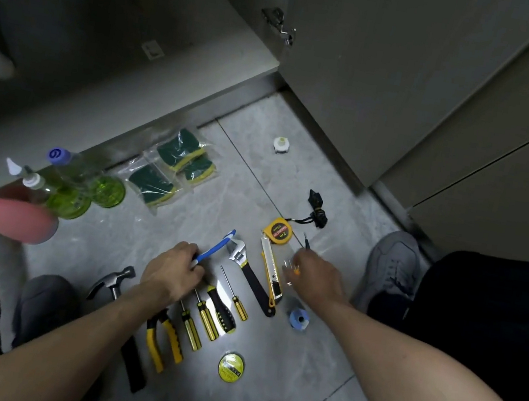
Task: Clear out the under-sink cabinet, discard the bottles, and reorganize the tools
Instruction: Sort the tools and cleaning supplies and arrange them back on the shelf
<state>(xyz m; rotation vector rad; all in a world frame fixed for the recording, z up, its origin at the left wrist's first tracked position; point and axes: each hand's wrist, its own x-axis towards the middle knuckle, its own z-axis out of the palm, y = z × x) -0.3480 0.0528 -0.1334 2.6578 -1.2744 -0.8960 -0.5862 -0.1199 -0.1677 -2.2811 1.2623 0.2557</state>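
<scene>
On grey floor tiles, left hand [172, 272] grips a blue-white toothbrush [214, 248]; right hand [314, 272] pinches a blurred small item beside the yellow tape measure [277, 232] marked "2m".

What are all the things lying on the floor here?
hammer: one, silver head, black handle, far left of the tool row
pliers: one, yellow and black, beside the hammer
screwdrivers: four, yellow and black, middle of the row
wrench: one, silver and black, right of the screwdrivers
knife: one, yellow, right of the wrench
tape measure: one, yellow, above the knife
tape rolls: yellow one near, blue one right
sponges: three packs, green and yellow, by the cabinet
bottles: green ones and a pink one, left
toothbrush: one, blue and white, held
left hand: grips the toothbrush
right hand: pinches something small, unclear
</scene>
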